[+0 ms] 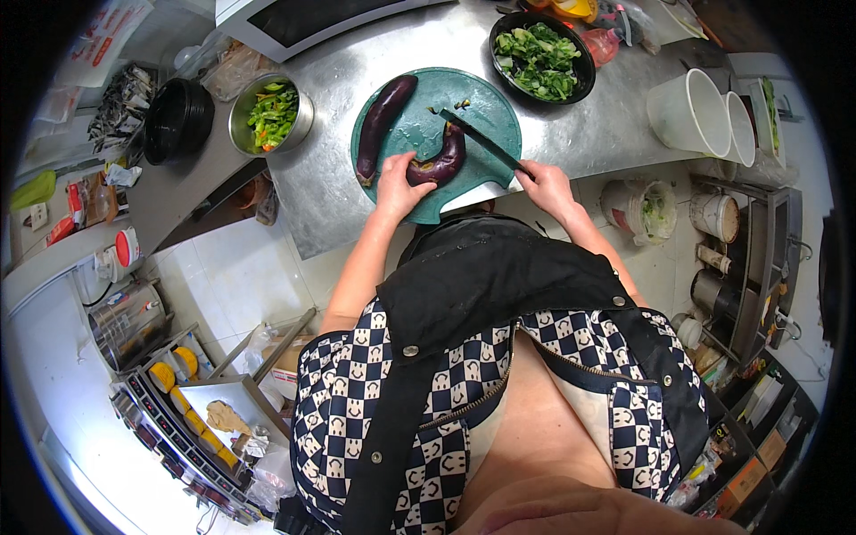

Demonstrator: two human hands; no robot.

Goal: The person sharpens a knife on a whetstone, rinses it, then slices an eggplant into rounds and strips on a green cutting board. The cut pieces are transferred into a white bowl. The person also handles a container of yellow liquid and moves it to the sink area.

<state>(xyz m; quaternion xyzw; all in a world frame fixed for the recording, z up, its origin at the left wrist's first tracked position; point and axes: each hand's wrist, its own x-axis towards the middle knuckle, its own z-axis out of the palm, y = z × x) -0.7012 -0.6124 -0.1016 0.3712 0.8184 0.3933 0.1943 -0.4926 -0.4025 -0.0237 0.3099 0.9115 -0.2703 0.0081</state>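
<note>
A curved purple eggplant (pixel 447 159) lies on a green cutting board (pixel 491 110), and my left hand (pixel 400 184) grips its near end. My right hand (pixel 547 187) holds a kitchen knife (pixel 483 142) by the handle. The dark blade slants across the board, its tip beyond the eggplant's far end, which shows a pale trimmed patch. Whether the edge touches the skin I cannot tell. A longer whole eggplant (pixel 382 127) rests along the board's left side. Small dark scraps (pixel 461 105) lie near the blade tip.
On the steel table (pixel 314 194) stand a metal pot of cut green peppers (pixel 273 117) at left and a black bowl of chopped greens (pixel 540 61) at right. White plastic buckets (pixel 689 114) stand at the right end. A lined bucket (pixel 638 207) is on the floor below.
</note>
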